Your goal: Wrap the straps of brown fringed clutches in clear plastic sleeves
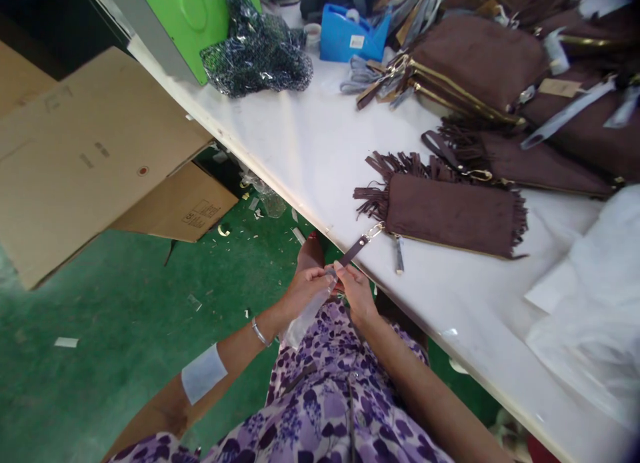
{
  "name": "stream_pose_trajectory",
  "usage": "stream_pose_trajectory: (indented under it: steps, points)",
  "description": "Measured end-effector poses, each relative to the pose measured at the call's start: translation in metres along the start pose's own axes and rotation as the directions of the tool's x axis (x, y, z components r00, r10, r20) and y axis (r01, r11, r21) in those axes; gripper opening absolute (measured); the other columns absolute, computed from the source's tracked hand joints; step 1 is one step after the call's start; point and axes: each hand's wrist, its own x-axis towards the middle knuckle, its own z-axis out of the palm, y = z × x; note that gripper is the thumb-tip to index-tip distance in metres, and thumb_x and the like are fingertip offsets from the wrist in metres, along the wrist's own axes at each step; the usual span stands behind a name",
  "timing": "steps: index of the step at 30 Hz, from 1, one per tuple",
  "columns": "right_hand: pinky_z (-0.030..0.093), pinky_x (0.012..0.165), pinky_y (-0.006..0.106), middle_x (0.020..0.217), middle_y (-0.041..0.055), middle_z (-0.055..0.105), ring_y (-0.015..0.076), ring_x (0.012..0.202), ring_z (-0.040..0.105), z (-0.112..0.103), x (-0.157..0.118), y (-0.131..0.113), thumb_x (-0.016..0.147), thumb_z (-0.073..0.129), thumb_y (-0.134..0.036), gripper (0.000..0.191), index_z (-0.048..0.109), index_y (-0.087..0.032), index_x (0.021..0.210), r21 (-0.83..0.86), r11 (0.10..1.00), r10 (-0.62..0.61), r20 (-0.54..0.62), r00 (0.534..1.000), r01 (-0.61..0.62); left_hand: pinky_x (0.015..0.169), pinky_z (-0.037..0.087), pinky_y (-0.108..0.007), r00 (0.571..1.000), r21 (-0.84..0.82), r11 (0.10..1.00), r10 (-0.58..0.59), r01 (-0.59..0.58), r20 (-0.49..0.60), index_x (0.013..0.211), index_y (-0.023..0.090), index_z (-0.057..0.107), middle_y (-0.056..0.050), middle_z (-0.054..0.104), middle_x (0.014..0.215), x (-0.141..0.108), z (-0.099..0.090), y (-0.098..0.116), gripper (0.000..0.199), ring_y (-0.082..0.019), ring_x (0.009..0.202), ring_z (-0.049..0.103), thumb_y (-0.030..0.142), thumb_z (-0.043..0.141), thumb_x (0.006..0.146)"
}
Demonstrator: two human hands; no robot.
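A brown fringed pouch point(450, 213) lies flat on the white table, its wrist strap point(354, 251) reaching over the front edge to my hands. My right hand point(354, 290) pinches the strap's end between thumb and fingers. Close against it, my left hand point(311, 288) is closed on a clear plastic sleeve point(307, 320), which hangs down over my lap. The sleeve's upper end meets the strap between my fingertips; how far it covers the strap cannot be made out. A small wrapped zipper pull point(399, 255) dangles from the pouch's near side.
Several brown bags point(480, 63) with gold zips and tags are piled at the back right. A blue tape dispenser point(353, 35), a dark bundle in clear wrap point(257, 60) and a green machine point(187, 16) stand farther back. White plastic point(595, 303) lies right; cardboard point(95, 156) is left.
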Motion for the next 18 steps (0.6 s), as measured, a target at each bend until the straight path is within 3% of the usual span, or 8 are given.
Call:
stream_pose_trajectory:
  steps: [5,10,13,18]
  points:
    - [0.049,0.056,0.028,0.061,-0.0014,0.059,0.0122,0.052,0.052,-0.001,-0.007,0.013,0.073,0.067,-0.06,0.041,0.063,-0.019,0.074,-0.009,1.0,0.014,0.092,0.996,-0.014,0.066,0.049,-0.027,0.997,0.145,0.989,0.022,-0.011,-0.076,0.08,0.013,0.066,-0.006,0.068,0.075,-0.019,-0.014,-0.004,0.028,-0.018,0.067,0.063,0.039,0.074,0.074]
    - [0.054,0.073,0.032,0.085,0.0069,0.069,0.0197,0.078,0.065,-0.019,0.003,0.008,0.073,0.064,-0.065,0.048,0.065,-0.02,0.089,0.095,0.995,0.025,-0.107,0.994,-0.015,0.062,0.048,-0.025,0.991,0.197,0.975,-0.084,0.103,-0.101,0.085,0.013,0.066,-0.011,0.071,0.084,-0.038,-0.03,-0.004,0.03,-0.02,0.072,0.066,0.041,0.072,0.076]
    - [0.054,0.074,0.032,0.086,0.008,0.07,0.0202,0.079,0.066,-0.022,0.007,0.005,0.072,0.067,-0.061,0.044,0.064,-0.02,0.087,0.146,0.989,0.038,-0.195,0.98,-0.01,0.062,0.047,-0.023,0.99,0.215,0.968,-0.115,0.131,-0.085,0.089,0.013,0.067,-0.011,0.071,0.088,-0.038,-0.028,-0.001,0.033,-0.019,0.074,0.066,0.042,0.073,0.076]
    - [0.054,0.073,0.032,0.089,0.0058,0.071,0.0193,0.079,0.066,-0.018,0.006,0.007,0.074,0.065,-0.056,0.036,0.063,-0.021,0.084,0.162,0.987,0.024,-0.178,0.984,0.005,0.069,0.049,-0.024,0.998,0.186,0.981,-0.064,0.063,0.002,0.094,0.012,0.066,-0.011,0.071,0.09,-0.02,-0.011,0.002,0.04,-0.019,0.076,0.066,0.045,0.075,0.074]
